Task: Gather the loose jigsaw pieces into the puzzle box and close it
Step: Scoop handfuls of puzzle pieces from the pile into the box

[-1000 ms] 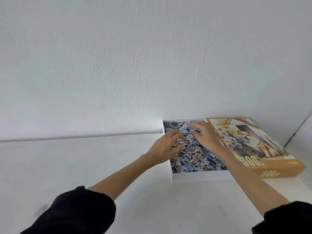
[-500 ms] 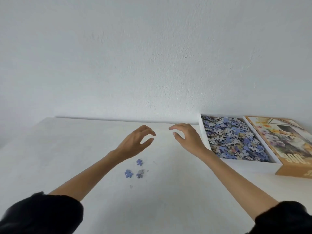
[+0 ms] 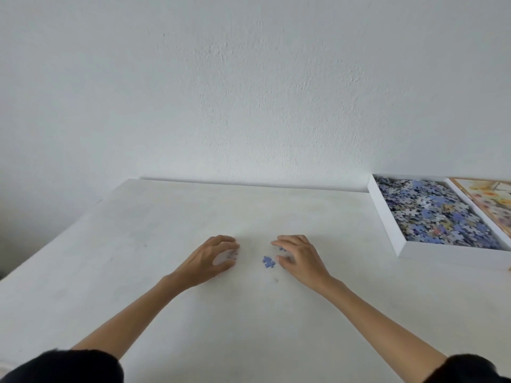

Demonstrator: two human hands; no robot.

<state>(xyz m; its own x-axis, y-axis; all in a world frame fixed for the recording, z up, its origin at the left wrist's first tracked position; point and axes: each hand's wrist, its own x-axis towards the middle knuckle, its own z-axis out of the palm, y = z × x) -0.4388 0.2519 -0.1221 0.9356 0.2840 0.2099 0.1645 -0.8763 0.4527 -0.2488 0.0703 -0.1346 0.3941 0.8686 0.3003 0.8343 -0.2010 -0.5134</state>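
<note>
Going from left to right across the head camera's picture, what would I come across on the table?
First the left hand → loose blue jigsaw piece → right hand → open puzzle box, full of pieces → box lid, cut off by the right edge.

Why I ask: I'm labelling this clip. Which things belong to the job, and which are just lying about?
Job: blue loose piece, box base full of pieces, picture lid, left hand, right hand.
Lying about: only the white table and a tiny grey speck, too small to identify.
</note>
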